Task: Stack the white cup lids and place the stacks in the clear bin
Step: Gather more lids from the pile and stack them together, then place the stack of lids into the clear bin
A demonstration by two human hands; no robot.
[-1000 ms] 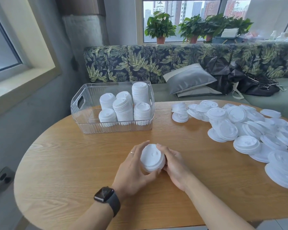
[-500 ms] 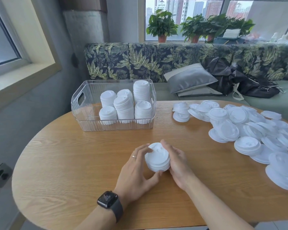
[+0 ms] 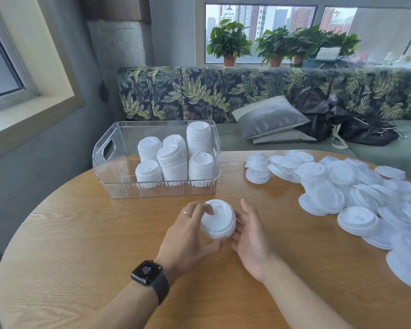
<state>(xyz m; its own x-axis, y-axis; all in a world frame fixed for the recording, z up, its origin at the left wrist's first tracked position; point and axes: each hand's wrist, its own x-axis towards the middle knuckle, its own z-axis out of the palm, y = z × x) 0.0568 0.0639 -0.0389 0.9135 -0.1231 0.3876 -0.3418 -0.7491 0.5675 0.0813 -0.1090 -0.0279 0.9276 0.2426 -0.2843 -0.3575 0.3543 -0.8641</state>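
A round wooden table (image 3: 81,233) is standing before a leaf-print sofa (image 3: 223,93), with a grey cushion (image 3: 271,117) and a black bag (image 3: 342,119) lying on the seat and potted plants (image 3: 230,41) lining the window behind. At the table's middle, both hands are gripping a short stack (image 3: 218,218) of white lids, tilted slightly. The left hand (image 3: 188,236), wearing a ring and a black watch (image 3: 150,275) at the wrist, is curling its fingers over the stack's left side and top edge. The right hand (image 3: 252,236) is cupping the stack's right side, thumb pointing up, fingers tucked beneath. Beyond the hands, the clear bin (image 3: 109,162) is sitting on the table, holding six stacks of lids (image 3: 173,160) of varying height toward its right end. Loose lids (image 3: 342,186) are lying scattered and overlapping across the table's right side.
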